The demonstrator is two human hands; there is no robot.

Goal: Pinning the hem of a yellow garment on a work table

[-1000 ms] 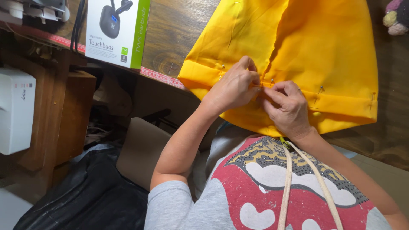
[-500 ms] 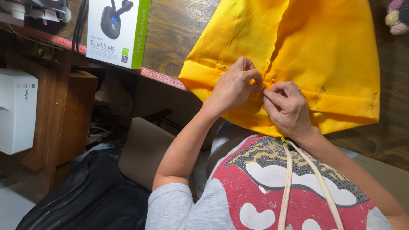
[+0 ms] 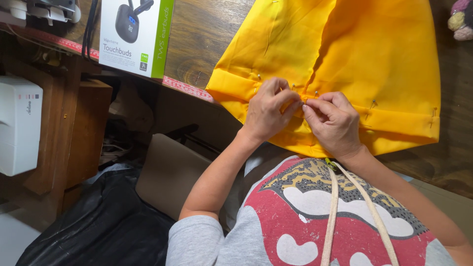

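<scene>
Both hands pinch the folded hem of the yellow fabric at one spot: the left hand and the right hand meet fingertip to fingertip, pressed together on the fold. The cloth lies spread on the wooden table, its hem at the near edge, with small pins stuck along it either side of the hands. Far left on the table stands a white and green box. A white machine sits lower at the left, above a black bag.
</scene>
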